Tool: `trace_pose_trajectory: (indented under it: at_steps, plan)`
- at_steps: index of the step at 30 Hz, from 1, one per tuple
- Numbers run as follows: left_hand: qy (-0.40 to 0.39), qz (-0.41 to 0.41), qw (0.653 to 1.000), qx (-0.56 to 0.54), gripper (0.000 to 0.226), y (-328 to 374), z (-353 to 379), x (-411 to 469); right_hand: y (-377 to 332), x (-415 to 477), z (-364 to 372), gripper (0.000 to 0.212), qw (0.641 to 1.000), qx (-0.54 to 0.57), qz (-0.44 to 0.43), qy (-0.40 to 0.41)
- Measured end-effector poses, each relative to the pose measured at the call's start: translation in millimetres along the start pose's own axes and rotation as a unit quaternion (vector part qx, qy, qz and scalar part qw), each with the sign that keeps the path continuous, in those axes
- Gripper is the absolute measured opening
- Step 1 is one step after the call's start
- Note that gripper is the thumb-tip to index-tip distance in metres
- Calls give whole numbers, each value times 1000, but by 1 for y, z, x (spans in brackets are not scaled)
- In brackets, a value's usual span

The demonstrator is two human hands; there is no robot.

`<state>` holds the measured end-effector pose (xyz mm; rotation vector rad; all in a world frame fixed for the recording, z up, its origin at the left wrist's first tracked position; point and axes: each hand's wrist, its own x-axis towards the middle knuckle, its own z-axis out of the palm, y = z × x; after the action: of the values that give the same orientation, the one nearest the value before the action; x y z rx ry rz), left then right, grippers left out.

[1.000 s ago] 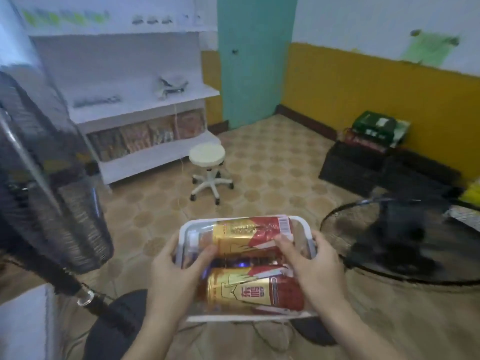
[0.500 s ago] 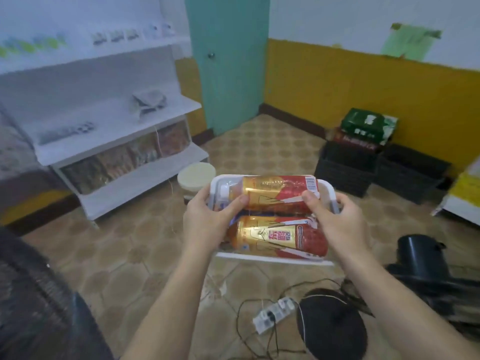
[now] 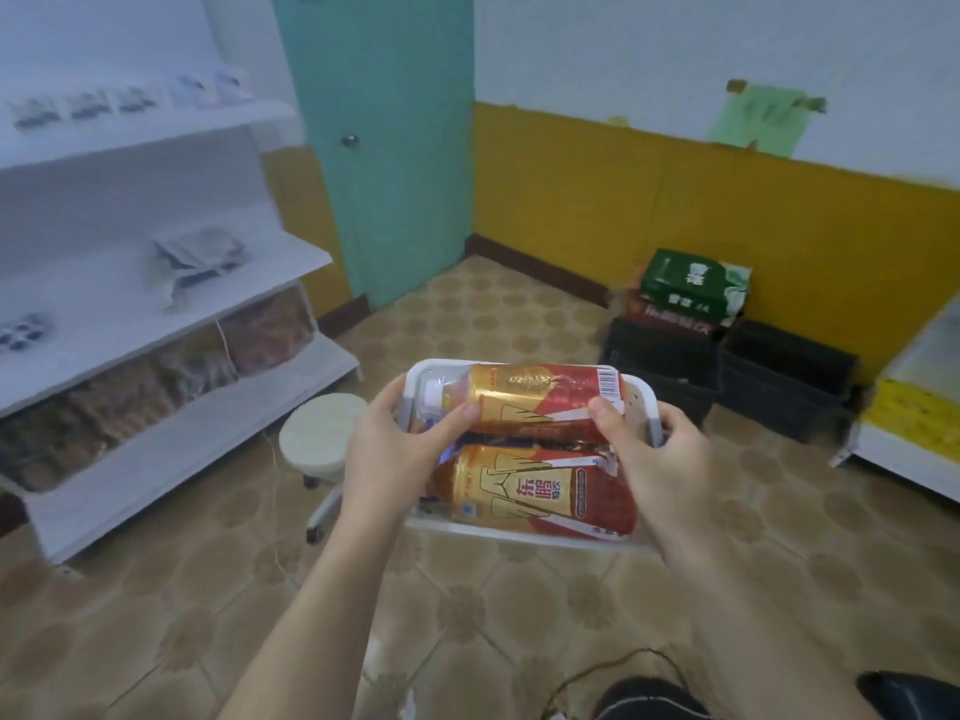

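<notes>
Looking down through the head camera, I see both hands out in front of me holding a white tray [image 3: 652, 407] in the air above the tiled floor [image 3: 208, 589].

The left hand [image 3: 395, 459] grips the tray's left end. Its fingers curl round the rim there, and its thumb lies across onto the far bottle [image 3: 540, 402], close to the bottle's white cap. The right hand [image 3: 660, 459] grips the opposite end the same way: fingers bent round the right rim, thumb tip pressed on the far bottle's red label just below the barcode. So each hand is clamped on the tray, with a thumb pinning that bottle.

The tray sits between the two grips. The far bottle lies on its side across the tray, spanning from one thumb to the other. The near bottle [image 3: 530, 491] lies parallel to it on my side of the thumbs, just below them and between the two palms, touching or nearly touching the far one. I cannot tell how the tray's underside is supported, as the hands hide it.

Beyond the left grip, a round pale stool [image 3: 319, 433] stands on the floor, with white shelves [image 3: 156, 314] further out on that side. Past the tray is a teal door [image 3: 384, 148]. Beyond the right grip sit black crates [image 3: 779, 376], with a green carton [image 3: 691, 285] on top.
</notes>
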<state>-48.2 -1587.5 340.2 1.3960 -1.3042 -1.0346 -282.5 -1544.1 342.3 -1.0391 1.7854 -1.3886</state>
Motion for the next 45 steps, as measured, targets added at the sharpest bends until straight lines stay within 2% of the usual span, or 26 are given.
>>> trace_pose_trajectory:
  at_steps: [4,10,14,18,20,24,31,40,43,45]
  plan:
    - [-25,8,1000,0,63,-13,11,105,-6,80,48,42,1000,-10,7,19]
    - [-59,42,997,37,60,-29,21,294,-19,222,143,43,997,-1,41,69]
    - [-70,42,995,50,72,-20,23,404,-42,310,193,40,996,-5,54,77]
    - [-92,51,993,62,71,-11,41,503,-57,396,223,42,994,-35,62,89]
    - [-93,54,992,67,72,-5,56,548,-66,441,233,41,993,-42,60,90]
    - [-96,61,991,68,60,6,100,643,-70,544,249,41,994,-32,51,95]
    - [-103,60,992,48,52,15,210,838,-64,763,271,45,993,-25,39,108]
    - [-116,77,990,23,74,48,331,1066,-83,1016,288,43,993,-19,32,116]
    - [-131,72,989,-3,109,46,379,1147,-77,1099,295,39,989,-20,38,142]
    - [-154,82,985,-11,104,38,414,1205,-68,1154,301,39,985,-18,43,164]
